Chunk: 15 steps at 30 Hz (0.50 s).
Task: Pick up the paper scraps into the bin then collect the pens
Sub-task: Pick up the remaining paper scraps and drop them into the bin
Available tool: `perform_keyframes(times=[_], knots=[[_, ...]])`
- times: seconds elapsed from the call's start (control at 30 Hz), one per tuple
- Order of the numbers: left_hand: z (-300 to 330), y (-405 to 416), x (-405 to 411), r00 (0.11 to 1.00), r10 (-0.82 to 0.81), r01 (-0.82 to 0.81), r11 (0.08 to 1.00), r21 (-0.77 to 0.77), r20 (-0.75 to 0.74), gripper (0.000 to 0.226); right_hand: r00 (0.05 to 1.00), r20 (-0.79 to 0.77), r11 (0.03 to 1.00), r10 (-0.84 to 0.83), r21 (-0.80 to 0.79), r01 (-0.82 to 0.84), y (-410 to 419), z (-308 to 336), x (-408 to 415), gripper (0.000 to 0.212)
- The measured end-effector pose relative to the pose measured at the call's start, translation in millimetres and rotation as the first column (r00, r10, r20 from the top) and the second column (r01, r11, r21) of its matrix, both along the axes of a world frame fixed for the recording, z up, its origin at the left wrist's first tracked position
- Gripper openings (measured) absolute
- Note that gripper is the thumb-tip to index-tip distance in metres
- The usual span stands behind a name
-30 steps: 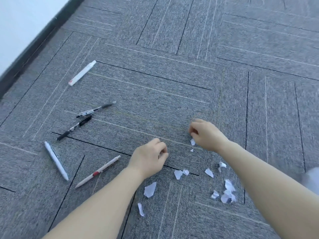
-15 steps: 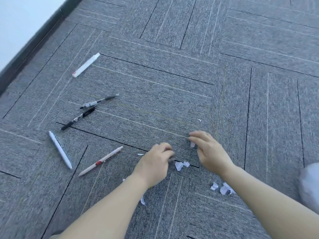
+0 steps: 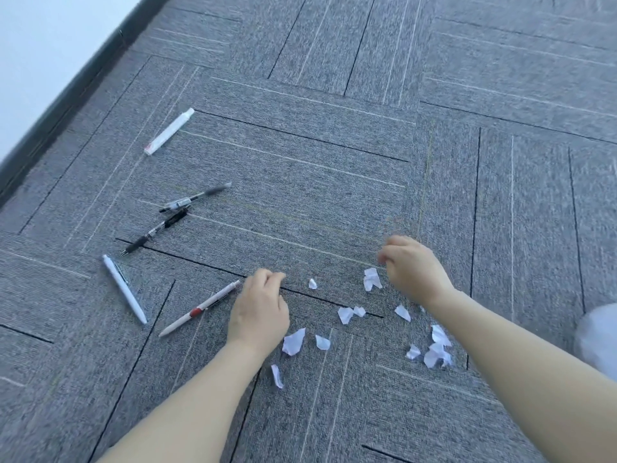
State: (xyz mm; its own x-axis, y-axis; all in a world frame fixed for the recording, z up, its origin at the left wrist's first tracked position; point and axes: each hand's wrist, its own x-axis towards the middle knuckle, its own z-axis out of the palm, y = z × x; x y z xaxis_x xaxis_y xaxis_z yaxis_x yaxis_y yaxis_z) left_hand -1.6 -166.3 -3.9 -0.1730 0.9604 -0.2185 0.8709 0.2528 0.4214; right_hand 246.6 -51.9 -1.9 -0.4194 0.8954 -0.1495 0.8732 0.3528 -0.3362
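Observation:
Several white paper scraps lie on the grey carpet: a larger scrap [image 3: 293, 341] beside my left wrist, a crumpled scrap [image 3: 371, 279] just left of my right hand, and a cluster of scraps [image 3: 434, 352] under my right forearm. My left hand [image 3: 260, 309] hovers with fingers curled to the thumb, close to the tip of a white pen with a red band [image 3: 198, 309]. My right hand [image 3: 414, 269] is curled too and blurred. Both palms are hidden. To the left lie a white pen [image 3: 124, 289], two black pens [image 3: 155, 232] [image 3: 195, 197] and a white marker [image 3: 168, 135].
A blurred white object [image 3: 597, 335] shows at the right edge behind my right arm; I cannot tell what it is. A dark skirting board [image 3: 66, 105] and a white wall run along the upper left. Grey carpet tiles stretch away ahead.
Both hands have spread apart: the left drew back toward the red-banded pen, the right shifted right, past the crumpled scrap. Scraps they covered half a second ago show again.

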Motion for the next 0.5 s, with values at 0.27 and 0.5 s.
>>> perform_keyframes(times=[0.27,0.5], knots=[[-3.3,10.2,28.1,0.969,-0.173,0.176,0.984,0.000,0.177,0.050,0.999,-0.007,0.999,-0.038,-0.016,0.038,8.3,-3.8,-2.4,0.055],[2.8,12.7,33.7,0.907,-0.317,0.342,0.938,-0.048,0.279,0.037,0.975,-0.120,0.981,0.188,0.064,-0.181,-52.2,-6.5,13.1,0.037]])
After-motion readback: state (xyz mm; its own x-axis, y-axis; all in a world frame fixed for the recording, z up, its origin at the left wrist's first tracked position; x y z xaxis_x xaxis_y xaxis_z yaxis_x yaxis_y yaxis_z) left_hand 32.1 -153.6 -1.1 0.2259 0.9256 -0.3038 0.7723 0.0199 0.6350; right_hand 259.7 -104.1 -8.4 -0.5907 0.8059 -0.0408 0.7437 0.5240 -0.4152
